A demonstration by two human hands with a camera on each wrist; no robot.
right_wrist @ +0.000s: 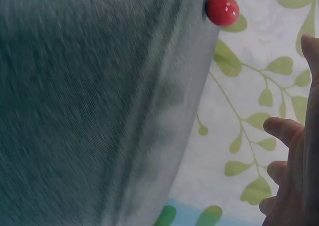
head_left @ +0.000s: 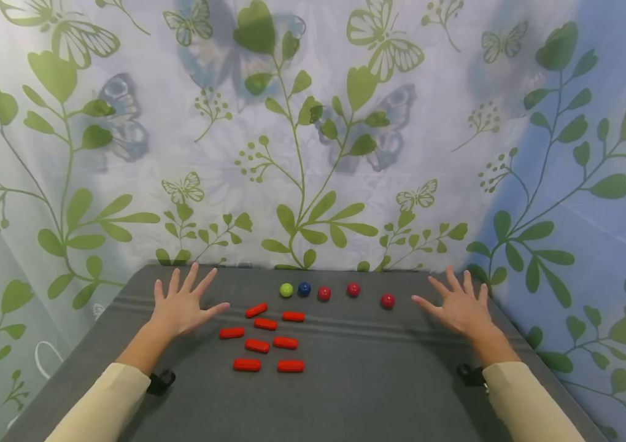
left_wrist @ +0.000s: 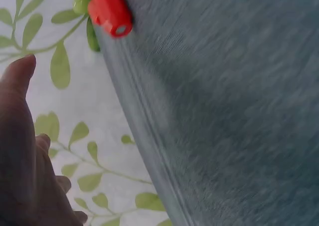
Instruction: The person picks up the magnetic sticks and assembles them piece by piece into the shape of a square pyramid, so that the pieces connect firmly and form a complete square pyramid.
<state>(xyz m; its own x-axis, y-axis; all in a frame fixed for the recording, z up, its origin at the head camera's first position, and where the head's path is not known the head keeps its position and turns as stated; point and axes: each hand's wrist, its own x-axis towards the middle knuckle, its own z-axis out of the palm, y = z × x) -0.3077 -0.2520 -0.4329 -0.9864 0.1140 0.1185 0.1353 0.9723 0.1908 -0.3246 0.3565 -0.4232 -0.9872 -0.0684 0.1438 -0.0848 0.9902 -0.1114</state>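
Red rods (head_left: 257,345) lie right of my left hand (head_left: 179,305) and balls (head_left: 353,289) left of my right hand (head_left: 461,305), both spread wide and holding nothing, while rods and balls look light, stiff and slippery, best pinched across the middle.

Left sleeve (head_left: 102,402): plain cream
Right sleeve (head_left: 529,399): matching cream
Left wrist device (head_left: 159,384): black, rounded
Right wrist device (head_left: 473,376): black
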